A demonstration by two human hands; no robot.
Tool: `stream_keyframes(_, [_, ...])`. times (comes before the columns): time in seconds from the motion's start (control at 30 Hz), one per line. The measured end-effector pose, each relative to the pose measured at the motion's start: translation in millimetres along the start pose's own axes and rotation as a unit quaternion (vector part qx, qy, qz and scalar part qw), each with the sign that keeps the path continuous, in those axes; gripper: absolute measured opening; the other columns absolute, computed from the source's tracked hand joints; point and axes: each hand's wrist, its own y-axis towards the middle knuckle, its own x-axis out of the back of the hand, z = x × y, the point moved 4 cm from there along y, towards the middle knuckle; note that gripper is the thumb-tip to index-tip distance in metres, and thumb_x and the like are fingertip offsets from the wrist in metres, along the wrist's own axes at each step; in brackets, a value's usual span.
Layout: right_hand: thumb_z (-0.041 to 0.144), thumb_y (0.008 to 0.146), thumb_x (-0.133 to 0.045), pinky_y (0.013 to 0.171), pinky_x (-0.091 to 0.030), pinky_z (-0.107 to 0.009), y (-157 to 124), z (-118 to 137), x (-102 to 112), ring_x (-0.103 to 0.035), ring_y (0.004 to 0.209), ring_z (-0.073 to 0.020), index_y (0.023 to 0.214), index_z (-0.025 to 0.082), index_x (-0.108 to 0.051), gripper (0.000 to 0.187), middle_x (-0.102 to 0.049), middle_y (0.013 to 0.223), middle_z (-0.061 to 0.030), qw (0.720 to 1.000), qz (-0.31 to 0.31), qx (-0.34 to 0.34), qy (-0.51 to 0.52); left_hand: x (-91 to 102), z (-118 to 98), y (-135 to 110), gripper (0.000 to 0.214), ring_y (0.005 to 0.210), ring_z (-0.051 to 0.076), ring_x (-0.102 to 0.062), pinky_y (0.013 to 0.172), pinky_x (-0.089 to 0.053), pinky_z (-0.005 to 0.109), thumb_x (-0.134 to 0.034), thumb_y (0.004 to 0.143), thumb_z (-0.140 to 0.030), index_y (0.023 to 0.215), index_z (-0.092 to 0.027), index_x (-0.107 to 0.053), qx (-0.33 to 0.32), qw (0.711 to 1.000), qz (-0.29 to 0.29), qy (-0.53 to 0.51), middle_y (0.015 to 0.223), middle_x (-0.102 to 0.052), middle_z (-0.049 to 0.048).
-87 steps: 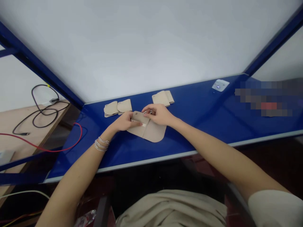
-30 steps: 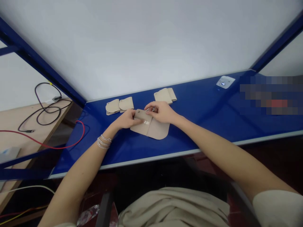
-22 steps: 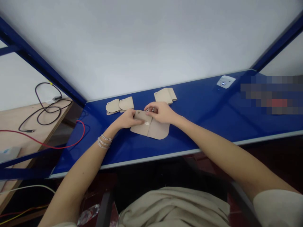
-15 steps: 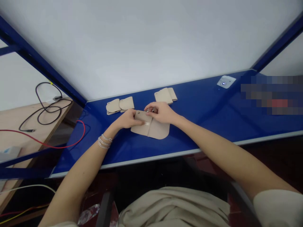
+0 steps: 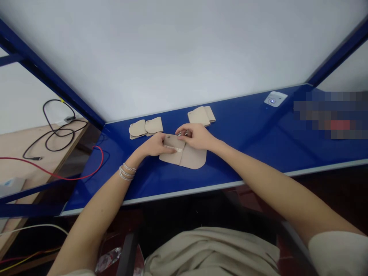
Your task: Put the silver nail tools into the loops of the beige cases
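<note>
- Clamping the left edge of a beige pouch (image 5: pixel 194 157) in the left hand (image 5: pixel 155 145), with thumb laid across the top, pointing right, and other fingers mostly hidden.
- At that thumb's tip, a pale strip (image 5: pixel 179 150); just beyond, a snap button (image 5: pixel 168 137).
- Arching the right hand (image 5: pixel 198 137) over the pouch's far edge, with fingers bent inward. Cannot tell if pinched tight: something small and striped among the fingers, too small to name.
- Reaching in with both forearms slanted toward each other; bracelets (image 5: pixel 126 171) behind the left grip.
- Just beyond the left grip, two folded pouches (image 5: pixel 154 125); beyond the right, an overlapping pair (image 5: pixel 198 115).
- Well right of both grips, a white gadget (image 5: pixel 275 99) on the blue table (image 5: pixel 244 142).
</note>
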Motion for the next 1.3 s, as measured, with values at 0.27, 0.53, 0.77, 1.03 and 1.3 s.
stream_keyframes(0.27, [0.028, 0.081, -0.065, 0.061, -0.04, -0.026, 0.2, -0.8, 0.2, -0.048, 0.057, -0.0089, 0.099, 0.014, -0.073, 0.024, -0.067, 0.078, -0.003, 1.0, -0.002, -0.001, -0.001, 1.5, -4.0, -0.2, 0.033, 0.054, 0.01, -0.044, 0.047, -0.034, 0.02, -0.075, 0.068, -0.043, 0.072, -0.012, -0.063, -0.014, 0.999, 0.0, 0.041, 0.06, -0.053, -0.0025])
stream_keyframes(0.53, [0.029, 0.081, -0.065, 0.06, -0.04, -0.026, 0.4, -1.8, 0.2, -0.048, 0.057, -0.0088, 0.098, 0.014, -0.073, 0.024, -0.067, 0.078, -0.0031, 1.0, -0.002, 0.001, 0.0, 1.5, -3.9, 0.0, 0.033, 0.05, 0.008, -0.038, 0.044, -0.03, 0.02, -0.075, 0.069, -0.042, 0.066, -0.014, -0.059, -0.027, 0.999, -0.001, 0.035, 0.055, -0.046, -0.0046])
stream_keyframes(0.77, [0.029, 0.081, -0.065, 0.06, -0.039, -0.026, 0.5, -0.4, 0.4, -0.048, 0.057, -0.0089, 0.099, 0.015, -0.073, 0.024, -0.067, 0.079, -0.0032, 1.0, 0.0, 0.001, -0.003, 0.9, -3.2, -0.3, 0.035, 0.051, 0.008, -0.038, 0.044, -0.029, 0.021, -0.075, 0.069, -0.044, 0.065, -0.014, -0.057, -0.014, 0.999, 0.003, 0.043, 0.056, -0.045, -0.0044])
stream_keyframes(1.03, [0.028, 0.082, -0.065, 0.061, -0.04, -0.026, -0.1, -0.2, 1.1, -0.049, 0.058, -0.0089, 0.1, 0.014, -0.073, 0.024, -0.067, 0.08, -0.0032, 1.0, 0.0, -0.003, -0.005, 1.4, -6.2, -1.6, 0.035, 0.05, 0.009, -0.038, 0.044, -0.028, 0.021, -0.074, 0.071, -0.045, 0.064, -0.015, -0.057, -0.036, 0.998, -0.003, 0.043, 0.053, -0.044, -0.0046])
stream_keyframes(1.3, [0.028, 0.082, -0.065, 0.062, -0.04, -0.027, -0.5, 0.5, 0.6, -0.049, 0.059, -0.0093, 0.099, 0.014, -0.073, 0.024, -0.067, 0.079, -0.0035, 1.0, 0.003, -0.002, 0.001, 1.3, -7.4, -2.6, 0.035, 0.049, 0.008, -0.037, 0.044, -0.028, 0.022, -0.074, 0.07, -0.044, 0.064, -0.014, -0.057, -0.027, 0.999, 0.015, 0.041, 0.054, -0.045, -0.0041])
